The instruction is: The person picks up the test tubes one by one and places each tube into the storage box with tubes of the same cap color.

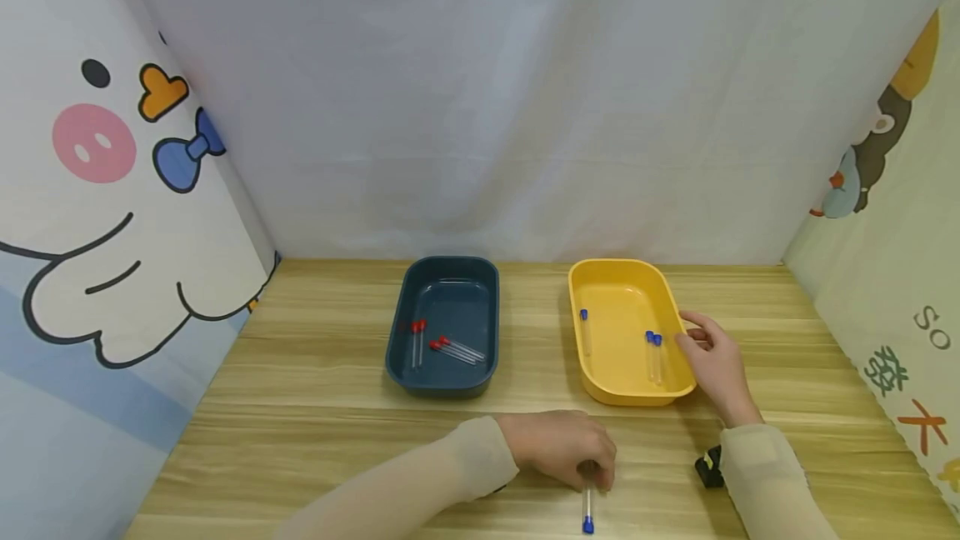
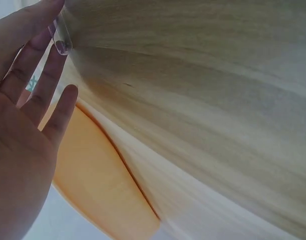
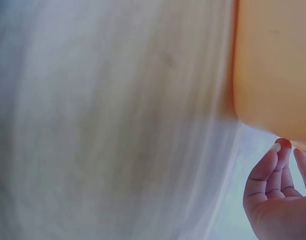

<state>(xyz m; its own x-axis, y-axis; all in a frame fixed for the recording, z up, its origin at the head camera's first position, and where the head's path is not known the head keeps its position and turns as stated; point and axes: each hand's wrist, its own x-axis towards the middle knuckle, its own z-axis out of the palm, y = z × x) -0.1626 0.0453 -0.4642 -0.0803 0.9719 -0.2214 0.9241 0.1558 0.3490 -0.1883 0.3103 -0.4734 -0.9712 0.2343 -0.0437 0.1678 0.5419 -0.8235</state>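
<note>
My left hand [image 1: 562, 447] pinches a clear test tube [image 1: 588, 500] just in front of the yellow tray. Its blue cap [image 1: 588, 526] points toward me, and the tube's rounded end shows by the fingers in the left wrist view. My right hand [image 1: 716, 365] grips the right rim of the yellow tray [image 1: 637, 397] with thumb and fingers. Inside that tray lie a blue-capped tube [image 1: 586, 332] on the left and two blue-capped tubes [image 1: 655, 357] side by side on the right.
To the left of the yellow tray stands a dark blue tray [image 1: 442, 391] with several red-capped tubes [image 1: 457, 350] in it. A small black object [image 1: 708, 468] lies beside the right sleeve. Pale curtains [image 1: 450, 107] hang behind the wooden table [image 1: 300, 390] and at both sides.
</note>
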